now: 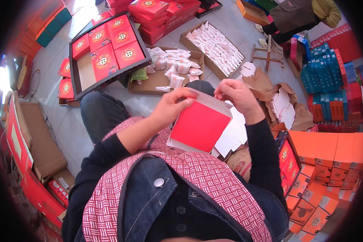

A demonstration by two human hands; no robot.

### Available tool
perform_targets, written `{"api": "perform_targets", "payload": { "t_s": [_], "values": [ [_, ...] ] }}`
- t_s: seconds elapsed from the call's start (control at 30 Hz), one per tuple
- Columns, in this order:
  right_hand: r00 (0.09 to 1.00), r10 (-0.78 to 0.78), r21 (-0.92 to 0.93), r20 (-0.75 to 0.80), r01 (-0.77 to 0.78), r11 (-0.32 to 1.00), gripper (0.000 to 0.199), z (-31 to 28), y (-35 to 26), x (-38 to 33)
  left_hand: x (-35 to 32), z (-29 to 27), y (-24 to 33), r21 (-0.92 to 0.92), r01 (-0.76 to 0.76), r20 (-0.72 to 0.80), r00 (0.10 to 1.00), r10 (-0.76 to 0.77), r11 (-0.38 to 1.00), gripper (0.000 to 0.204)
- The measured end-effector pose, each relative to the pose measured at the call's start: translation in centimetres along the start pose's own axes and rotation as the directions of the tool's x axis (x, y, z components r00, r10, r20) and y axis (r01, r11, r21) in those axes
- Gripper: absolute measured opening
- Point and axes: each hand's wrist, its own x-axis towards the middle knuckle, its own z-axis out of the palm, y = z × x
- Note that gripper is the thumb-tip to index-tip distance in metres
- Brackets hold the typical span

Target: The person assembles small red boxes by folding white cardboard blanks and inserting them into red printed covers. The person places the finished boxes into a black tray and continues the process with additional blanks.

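A partly folded paper box (198, 126), with a red square panel and whitish side flaps, is held tilted above my lap. My left hand (172, 105) grips its upper left corner, thumb over the edge of the red panel. At the upper right corner, the curled fingers of my right hand (238, 97) pinch the whitish flap. Flat white box blanks (233, 133) lie just beyond the box's right side, partly covered by it. Whether anything is inside the box cannot be seen.
Ahead left, a black-rimmed tray (85, 76) holds several red boxes (103, 59). Cardboard trays of white wrapped packets (177, 80) stand in front. Orange boxes (314, 147) are stacked at right, near a wooden stool (268, 54). Another person (296, 16) stands at the far right.
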Motion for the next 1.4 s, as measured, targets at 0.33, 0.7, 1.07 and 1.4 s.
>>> {"api": "perform_targets", "payload": {
  "t_s": [0.33,0.7,1.07,1.4],
  "values": [
    [0.993,0.096,-0.297,0.068,-0.072,0.952,0.027,3.5,-0.8,0.8,-1.1,0.2,0.5,-0.046,-0.065,-0.008,0.998,0.064,0.997,0.038],
    [0.983,-0.155,-0.658,0.094,0.179,0.731,0.025,4.5,-0.7,-0.1,-1.5,0.1,1.1,-0.030,-0.085,0.038,0.996,0.086,0.996,0.043],
    [0.891,-0.276,-0.218,-0.361,0.207,0.954,0.021,0.3,0.0,-3.6,-1.1,-0.6,-0.1,-0.030,-0.137,-0.013,0.991,0.136,0.990,0.016],
    [0.875,-0.158,-0.043,-0.458,0.156,0.987,0.016,2.5,5.8,-4.9,-1.4,-0.5,-0.9,-0.036,-0.094,-0.064,0.994,0.091,0.995,0.012]
  ]
}}
